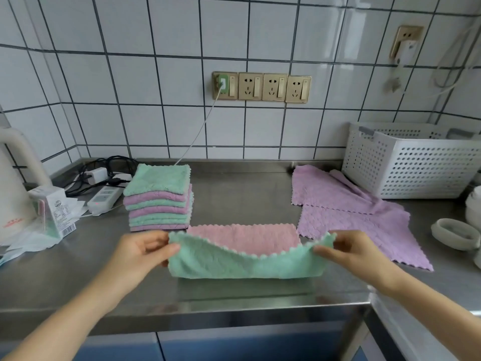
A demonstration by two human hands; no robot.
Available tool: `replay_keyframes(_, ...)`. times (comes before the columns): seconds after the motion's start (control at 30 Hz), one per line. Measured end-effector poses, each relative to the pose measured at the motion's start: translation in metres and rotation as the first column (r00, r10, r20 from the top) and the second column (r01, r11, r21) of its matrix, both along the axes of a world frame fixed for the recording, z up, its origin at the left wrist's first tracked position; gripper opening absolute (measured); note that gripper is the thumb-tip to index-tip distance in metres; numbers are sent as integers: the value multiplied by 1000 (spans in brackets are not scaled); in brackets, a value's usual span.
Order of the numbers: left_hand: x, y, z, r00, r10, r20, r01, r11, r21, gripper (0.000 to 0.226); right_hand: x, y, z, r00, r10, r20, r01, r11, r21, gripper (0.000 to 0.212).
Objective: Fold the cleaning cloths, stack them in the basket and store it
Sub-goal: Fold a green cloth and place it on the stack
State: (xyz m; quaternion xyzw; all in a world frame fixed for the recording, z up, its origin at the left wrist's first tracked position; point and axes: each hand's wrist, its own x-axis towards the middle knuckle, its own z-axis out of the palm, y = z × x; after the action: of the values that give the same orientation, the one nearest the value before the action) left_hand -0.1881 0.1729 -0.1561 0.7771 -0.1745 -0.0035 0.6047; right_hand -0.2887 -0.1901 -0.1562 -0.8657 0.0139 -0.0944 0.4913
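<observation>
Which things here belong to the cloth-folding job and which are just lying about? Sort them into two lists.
Job:
green-and-pink cloth, pinched at its corners by left hand and right hand
folded stack
unfolded purple cloths
white basket

Lying about:
power strip
charger and cables
white kettle
small carton

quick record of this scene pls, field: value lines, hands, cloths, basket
left hand: pinches left corner of green cloth
right hand: pinches its right corner
green cloth: lifted edge, pink side showing, mid-fold
folded stack: green and purple, left on counter
unfolded purple cloths: right, flat
basket: white, perforated, back right; inside hidden
</observation>
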Motion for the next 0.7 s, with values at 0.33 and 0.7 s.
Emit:
replay_keyframes(0.33,95,-37,-60,965,263,-17,-250,932,262,15,103,-2,-55,896,-400,-192,404,915,-21,52)
replay_keyframes(0.7,110,-45,-70,941,264,212,-333,833,441,16,111,-1,-62,881,-467,-71,439,865,-242,31)
